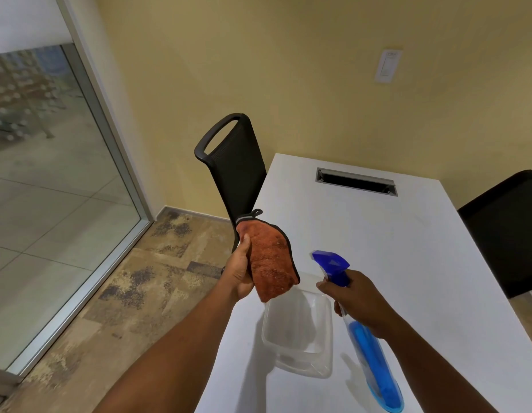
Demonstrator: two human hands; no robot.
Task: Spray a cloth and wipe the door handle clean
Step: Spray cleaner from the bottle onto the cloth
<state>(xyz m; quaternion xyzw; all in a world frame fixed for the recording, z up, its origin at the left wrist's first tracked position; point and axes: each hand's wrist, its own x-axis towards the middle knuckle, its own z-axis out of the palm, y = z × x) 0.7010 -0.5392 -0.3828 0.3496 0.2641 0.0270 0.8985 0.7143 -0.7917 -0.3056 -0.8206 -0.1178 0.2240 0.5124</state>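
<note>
The left hand (240,272) grips the orange cloth (272,257) hanging upright, while the right hand (358,302) clasps the spray bottle (363,323) — nozzle aimed left at the cloth just beside it — above the tabletop (407,248).

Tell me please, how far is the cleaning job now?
Done: both tools are picked up. The left hand holds up the orange microfibre cloth; the right hand grips the clear spray bottle with blue liquid, its blue nozzle aimed at the cloth. In hand: spraying, though no mist shows. Left: wiping the door handle, which is not in view.
</note>
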